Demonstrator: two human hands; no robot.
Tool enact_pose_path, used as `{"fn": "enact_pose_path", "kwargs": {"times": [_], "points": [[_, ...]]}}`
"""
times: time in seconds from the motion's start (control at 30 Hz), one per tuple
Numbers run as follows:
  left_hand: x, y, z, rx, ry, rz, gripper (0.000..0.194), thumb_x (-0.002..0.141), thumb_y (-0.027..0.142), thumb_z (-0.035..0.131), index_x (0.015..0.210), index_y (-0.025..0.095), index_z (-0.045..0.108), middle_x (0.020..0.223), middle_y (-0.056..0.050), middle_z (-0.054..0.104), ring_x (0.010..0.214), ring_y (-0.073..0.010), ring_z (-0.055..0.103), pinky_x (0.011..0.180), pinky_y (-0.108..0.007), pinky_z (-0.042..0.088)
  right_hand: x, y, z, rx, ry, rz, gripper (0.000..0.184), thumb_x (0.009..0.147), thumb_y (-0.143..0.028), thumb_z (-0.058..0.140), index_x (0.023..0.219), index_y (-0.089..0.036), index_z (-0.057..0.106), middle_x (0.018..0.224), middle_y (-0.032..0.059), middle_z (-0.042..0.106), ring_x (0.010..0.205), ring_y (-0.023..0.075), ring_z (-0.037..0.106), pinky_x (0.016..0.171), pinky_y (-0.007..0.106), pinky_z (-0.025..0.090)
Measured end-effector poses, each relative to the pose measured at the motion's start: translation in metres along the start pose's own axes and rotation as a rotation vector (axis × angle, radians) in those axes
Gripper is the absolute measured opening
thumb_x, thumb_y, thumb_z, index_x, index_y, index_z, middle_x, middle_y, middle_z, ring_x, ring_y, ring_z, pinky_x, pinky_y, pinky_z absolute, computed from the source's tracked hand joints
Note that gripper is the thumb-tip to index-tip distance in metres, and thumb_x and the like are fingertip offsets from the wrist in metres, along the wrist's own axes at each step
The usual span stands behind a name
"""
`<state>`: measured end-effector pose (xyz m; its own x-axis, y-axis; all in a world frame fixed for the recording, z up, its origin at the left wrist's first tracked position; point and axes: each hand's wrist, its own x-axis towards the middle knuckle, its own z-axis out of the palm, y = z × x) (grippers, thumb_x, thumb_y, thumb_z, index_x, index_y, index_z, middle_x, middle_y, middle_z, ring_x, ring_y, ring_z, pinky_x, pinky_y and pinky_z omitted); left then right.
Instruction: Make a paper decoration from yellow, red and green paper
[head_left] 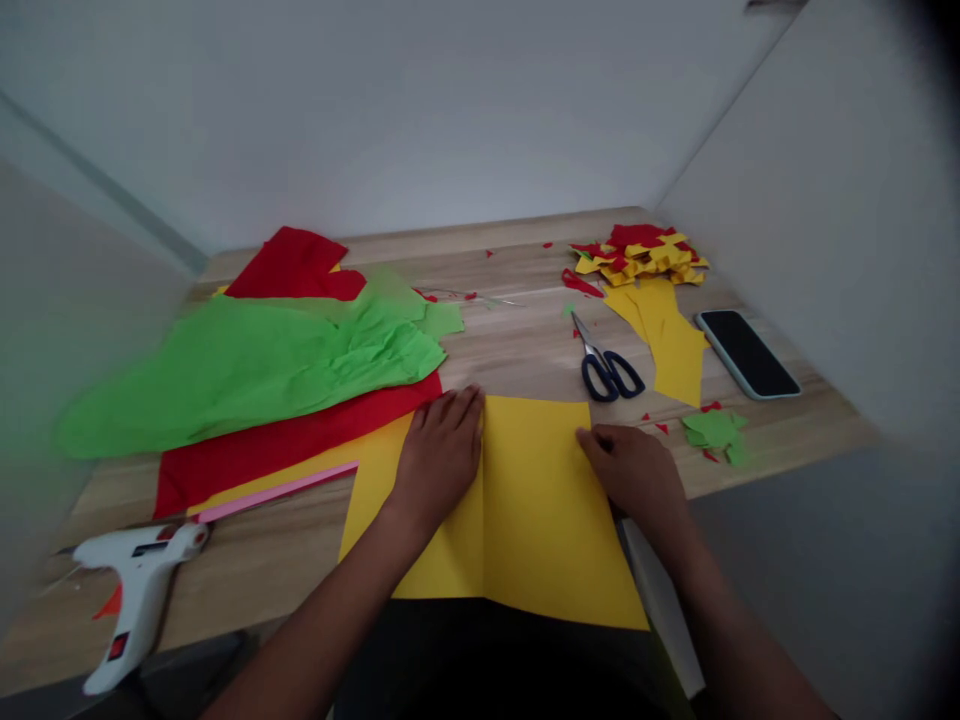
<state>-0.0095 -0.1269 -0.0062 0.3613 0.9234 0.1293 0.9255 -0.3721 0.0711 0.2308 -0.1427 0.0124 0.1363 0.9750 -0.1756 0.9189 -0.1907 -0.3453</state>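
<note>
A yellow sheet of paper (551,500) with a crease down its middle lies at the table's front edge, its near end reaching past the edge. On its left half, beside the crease, my left hand (442,445) rests flat with the fingers stretched out. My right hand (634,465) is closed at the sheet's right edge, pinching it between thumb and curled fingers. Just beyond the sheet lie scissors (604,370) with dark blue handles, their blades pointing away from me.
Green crepe paper (262,365) covers red paper (300,440) on the left, near a pink strip (277,490). A white glue gun (139,570) lies front left. Yellow pieces (671,340), a scrap pile (641,255), green scraps (716,432) and a phone (748,353) are on the right.
</note>
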Motion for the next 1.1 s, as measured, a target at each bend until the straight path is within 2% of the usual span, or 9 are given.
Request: {"fn": "enact_pose_path", "kwargs": {"times": [0.23, 0.33, 0.47, 0.57, 0.7, 0.9, 1.1], "points": [[0.000, 0.005, -0.001, 0.043, -0.004, -0.019, 0.049, 0.100, 0.022, 0.031, 0.146, 0.015, 0.046, 0.152, -0.006, 0.046, 0.132, -0.0308, 0.046, 0.106, -0.047, 0.039, -0.013, 0.004, -0.002, -0.021, -0.028, 0.002, 0.039, 0.091, -0.038, 0.047, 0.061, -0.020, 0.064, 0.065, 0.0050, 0.068, 0.060, 0.0179, 0.056, 0.054, 0.029, 0.022], [0.000, 0.006, -0.001, 0.024, -0.019, -0.039, 0.049, 0.099, 0.023, 0.033, 0.145, 0.015, 0.047, 0.153, -0.005, 0.046, 0.132, -0.0303, 0.046, 0.107, -0.047, 0.039, -0.016, 0.009, -0.002, -0.014, -0.004, -0.003, 0.042, 0.092, -0.042, 0.045, 0.064, -0.021, 0.067, 0.068, 0.0061, 0.070, 0.060, 0.0184, 0.057, 0.054, 0.029, 0.023], [0.000, 0.004, 0.001, 0.002, -0.008, -0.050, 0.050, 0.099, 0.025, 0.033, 0.146, 0.018, 0.046, 0.153, -0.005, 0.046, 0.133, -0.0301, 0.045, 0.107, -0.048, 0.039, -0.010, 0.010, -0.003, 0.123, -0.045, 0.013, 0.052, 0.096, -0.055, 0.039, 0.070, -0.021, 0.069, 0.069, 0.0058, 0.070, 0.060, 0.0185, 0.059, 0.052, 0.028, 0.025], [-0.001, 0.001, 0.004, -0.018, 0.002, -0.065, 0.051, 0.099, 0.028, 0.033, 0.148, 0.022, 0.043, 0.154, -0.003, 0.044, 0.130, -0.0303, 0.048, 0.105, -0.049, 0.040, -0.004, 0.007, -0.001, 0.205, -0.034, 0.004, 0.051, 0.095, -0.053, 0.040, 0.065, -0.020, 0.064, 0.064, 0.0052, 0.067, 0.059, 0.0182, 0.059, 0.051, 0.028, 0.027], [-0.002, 0.001, 0.005, -0.033, 0.005, -0.079, 0.053, 0.098, 0.030, 0.034, 0.150, 0.023, 0.039, 0.155, -0.003, 0.043, 0.127, -0.0309, 0.050, 0.102, -0.050, 0.042, -0.003, 0.004, 0.002, 0.110, 0.015, 0.009, 0.048, 0.095, -0.047, 0.042, 0.063, -0.020, 0.064, 0.066, 0.0063, 0.068, 0.059, 0.0182, 0.057, 0.053, 0.029, 0.025], [-0.001, 0.007, 0.000, -0.005, -0.008, -0.101, 0.052, 0.098, 0.027, 0.034, 0.148, 0.020, 0.042, 0.154, -0.002, 0.043, 0.126, -0.0302, 0.052, 0.104, -0.049, 0.042, -0.010, 0.001, 0.001, -0.013, -0.057, -0.016, 0.046, 0.095, -0.045, 0.043, 0.067, -0.021, 0.070, 0.068, 0.0076, 0.070, 0.060, 0.0192, 0.058, 0.053, 0.030, 0.022], [0.000, 0.008, -0.001, 0.008, 0.011, -0.097, 0.052, 0.097, 0.026, 0.035, 0.149, 0.023, 0.042, 0.153, -0.001, 0.045, 0.125, -0.0304, 0.053, 0.105, -0.050, 0.041, -0.019, -0.002, 0.001, -0.058, -0.069, -0.048, 0.046, 0.095, -0.044, 0.042, 0.067, -0.021, 0.071, 0.065, 0.0063, 0.069, 0.057, 0.0180, 0.057, 0.053, 0.029, 0.020]]}}
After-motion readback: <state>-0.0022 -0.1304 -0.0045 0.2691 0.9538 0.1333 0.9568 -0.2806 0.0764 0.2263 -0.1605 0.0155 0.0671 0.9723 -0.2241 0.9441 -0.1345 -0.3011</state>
